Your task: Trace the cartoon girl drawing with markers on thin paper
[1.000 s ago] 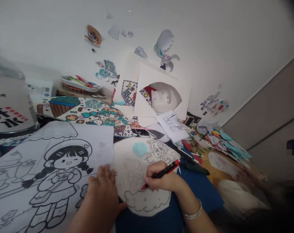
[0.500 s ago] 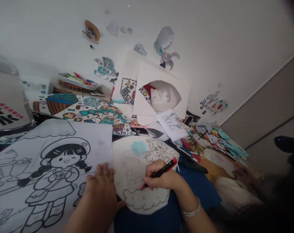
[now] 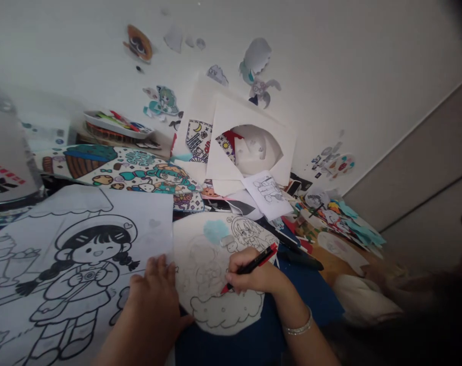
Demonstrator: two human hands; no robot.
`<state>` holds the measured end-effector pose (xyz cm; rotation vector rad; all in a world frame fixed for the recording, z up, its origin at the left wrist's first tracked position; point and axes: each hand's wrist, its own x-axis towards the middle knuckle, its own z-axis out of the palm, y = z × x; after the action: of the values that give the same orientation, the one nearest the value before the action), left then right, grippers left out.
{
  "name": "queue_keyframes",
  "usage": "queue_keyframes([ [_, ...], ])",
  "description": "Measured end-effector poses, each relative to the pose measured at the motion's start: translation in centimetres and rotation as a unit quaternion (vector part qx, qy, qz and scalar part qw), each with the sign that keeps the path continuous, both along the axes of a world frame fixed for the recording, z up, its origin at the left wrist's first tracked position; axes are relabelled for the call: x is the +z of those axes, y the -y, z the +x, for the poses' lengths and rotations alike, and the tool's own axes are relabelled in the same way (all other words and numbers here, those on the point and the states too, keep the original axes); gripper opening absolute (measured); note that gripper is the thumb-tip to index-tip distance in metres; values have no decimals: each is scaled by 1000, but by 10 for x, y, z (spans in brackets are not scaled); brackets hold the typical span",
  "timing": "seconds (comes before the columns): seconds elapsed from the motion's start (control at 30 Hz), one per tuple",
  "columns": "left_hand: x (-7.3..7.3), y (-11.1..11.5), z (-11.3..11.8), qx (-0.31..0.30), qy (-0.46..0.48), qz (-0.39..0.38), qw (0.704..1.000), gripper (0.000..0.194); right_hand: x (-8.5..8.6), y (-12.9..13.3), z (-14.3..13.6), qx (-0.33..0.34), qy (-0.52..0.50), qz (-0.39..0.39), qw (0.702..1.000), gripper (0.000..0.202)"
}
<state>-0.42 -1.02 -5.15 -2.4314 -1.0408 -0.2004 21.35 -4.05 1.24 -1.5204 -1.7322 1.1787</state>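
Note:
My right hand (image 3: 249,274) is closed around a black and red pen (image 3: 253,264), its red tip low on a rounded white paper (image 3: 185,269). Pencil lines, a drawn girl and a scalloped cloud-like shape show on that paper, with a light blue patch near its top. A small grey piece (image 3: 226,240) lies beside the patch. My left hand (image 3: 154,300) lies flat with fingers spread across the right edge of a large line drawing of a girl with braids (image 3: 89,254).
Behind stand a white card with an oval opening (image 3: 219,127) and a tray of pens (image 3: 116,124). A large clear container (image 3: 9,147) is at the left. Paper scraps (image 3: 352,223) and a person's pale sleeve (image 3: 364,297) are at the right.
The view has shifted slightly, so most things appear a little further left. The pen remains in my right hand, its tip still near the top edge of the scalloped shape.

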Motion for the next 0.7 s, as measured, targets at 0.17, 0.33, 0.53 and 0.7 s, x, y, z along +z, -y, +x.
queue_keyframes([
  [0.17, 7, -1, 2, 16, 3, -25, 1000, 65, 1, 0, 0, -1, -6, -6, 1000, 34],
  [0.33, 7, -1, 4, 13, -4, -31, 999, 66, 1, 0, 1, 6, 2, -7, 1000, 30],
  [0.53, 4, -1, 1, 7, 2, -23, 1000, 67, -2, 0, 8, -23, 22, 20, 999, 24],
  [0.7, 7, -1, 2, 13, -2, -47, 999, 67, -1, -1, 8, -29, 31, 23, 999, 22],
])
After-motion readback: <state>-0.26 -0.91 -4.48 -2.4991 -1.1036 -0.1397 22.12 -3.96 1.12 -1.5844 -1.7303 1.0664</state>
